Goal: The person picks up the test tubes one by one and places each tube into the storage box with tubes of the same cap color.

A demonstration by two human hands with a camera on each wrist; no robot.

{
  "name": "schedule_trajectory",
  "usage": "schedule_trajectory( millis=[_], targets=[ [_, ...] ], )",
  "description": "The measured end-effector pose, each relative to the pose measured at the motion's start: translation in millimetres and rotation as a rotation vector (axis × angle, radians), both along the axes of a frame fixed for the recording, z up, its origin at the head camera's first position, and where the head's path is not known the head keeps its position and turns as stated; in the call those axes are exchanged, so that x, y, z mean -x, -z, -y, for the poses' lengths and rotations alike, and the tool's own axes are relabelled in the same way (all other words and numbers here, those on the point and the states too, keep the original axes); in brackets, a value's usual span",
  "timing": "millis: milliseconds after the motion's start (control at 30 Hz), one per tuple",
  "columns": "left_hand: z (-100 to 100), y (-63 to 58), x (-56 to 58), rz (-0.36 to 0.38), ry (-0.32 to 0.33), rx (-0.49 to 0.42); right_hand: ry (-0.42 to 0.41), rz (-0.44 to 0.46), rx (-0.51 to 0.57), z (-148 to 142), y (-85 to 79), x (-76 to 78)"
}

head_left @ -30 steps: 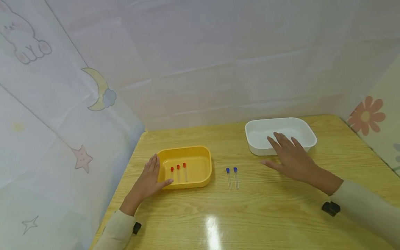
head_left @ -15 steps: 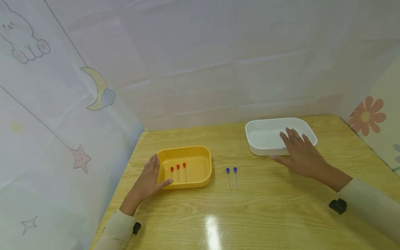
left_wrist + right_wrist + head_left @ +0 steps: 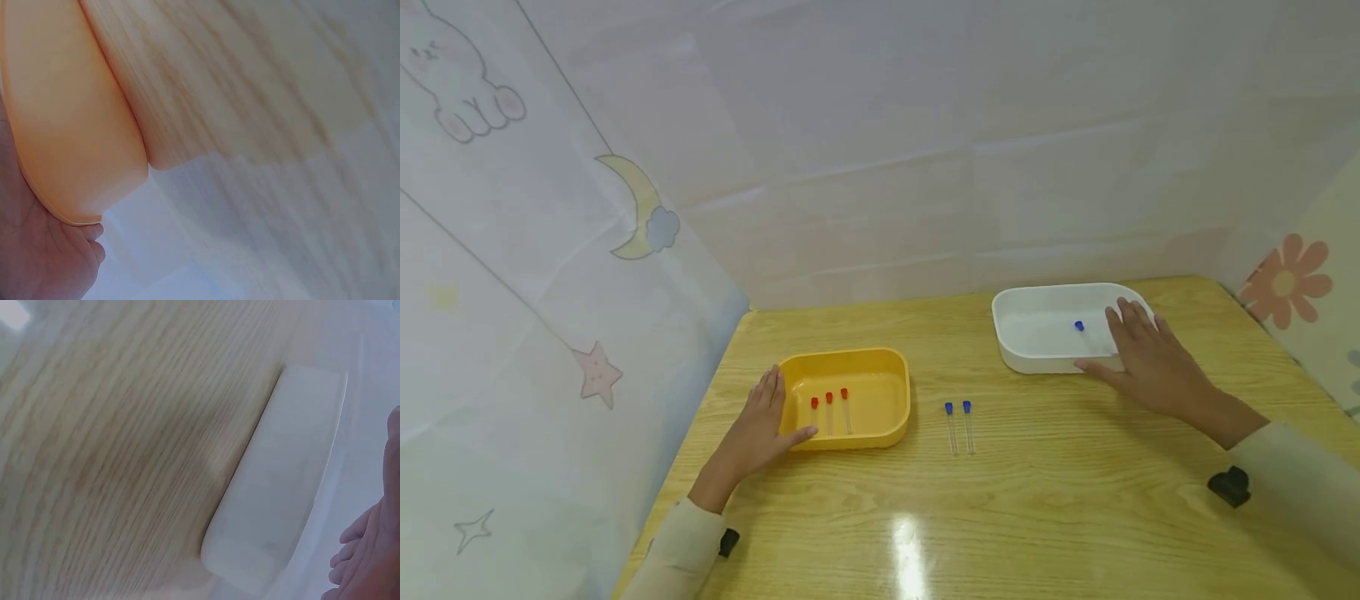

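Observation:
My left hand (image 3: 762,425) rests at the left end of the yellow tray (image 3: 880,404), fingers straight along its side and thumb over the near rim. Three clear tubes with red caps (image 3: 829,398) lie in that tray. In the left wrist view, the palm (image 3: 47,256) lies against the tray's wall. Over the right end of the white tray (image 3: 1037,337), my right hand (image 3: 1157,367) has its fingers extended and thumb spread, holding nothing. A blue-capped tube (image 3: 1079,327) lies inside the white tray, its lower part faint. The right wrist view shows the fingers (image 3: 353,553) beside this tray's outer wall.
Two clear tubes with blue caps (image 3: 967,429) lie side by side on the wooden table (image 3: 1030,517), between the trays. A printed cloth backdrop (image 3: 865,167) rises behind the table and along its sides.
My right hand has moved right across the white tray, and a blue-capped tube now shows inside it. The left hand and the yellow tray have stayed in place.

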State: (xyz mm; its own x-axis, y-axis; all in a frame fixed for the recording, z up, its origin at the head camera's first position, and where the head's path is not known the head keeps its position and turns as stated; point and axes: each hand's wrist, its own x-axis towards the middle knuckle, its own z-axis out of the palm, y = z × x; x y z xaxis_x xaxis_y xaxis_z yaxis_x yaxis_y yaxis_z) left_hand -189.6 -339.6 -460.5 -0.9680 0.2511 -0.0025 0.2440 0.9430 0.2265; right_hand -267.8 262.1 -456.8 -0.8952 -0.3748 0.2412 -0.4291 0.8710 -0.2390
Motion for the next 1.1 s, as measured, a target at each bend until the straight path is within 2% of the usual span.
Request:
schedule_trajectory(
  millis=[333, 600, 833, 1100],
  targets=[
    [0, 0.1, -0.1, -0.013, 0.005, -0.008, 0.019, 0.018, -0.012, -16, 5.3, 14.6],
    [0, 0.4, 1.6, -0.01, 0.0, -0.001, 0.017, -0.012, -0.041, -27, 7.2, 34.3],
    [1, 1.8, 3.0, -0.011, 0.0, -0.007, 0.031, 0.07, -0.041, -34, 11.7, 43.1],
    [0, 1.4, 2.8, 0.001, -0.004, -0.008, 0.025, 0.106, -0.042, -45, 22.1, 50.0]
  ],
)
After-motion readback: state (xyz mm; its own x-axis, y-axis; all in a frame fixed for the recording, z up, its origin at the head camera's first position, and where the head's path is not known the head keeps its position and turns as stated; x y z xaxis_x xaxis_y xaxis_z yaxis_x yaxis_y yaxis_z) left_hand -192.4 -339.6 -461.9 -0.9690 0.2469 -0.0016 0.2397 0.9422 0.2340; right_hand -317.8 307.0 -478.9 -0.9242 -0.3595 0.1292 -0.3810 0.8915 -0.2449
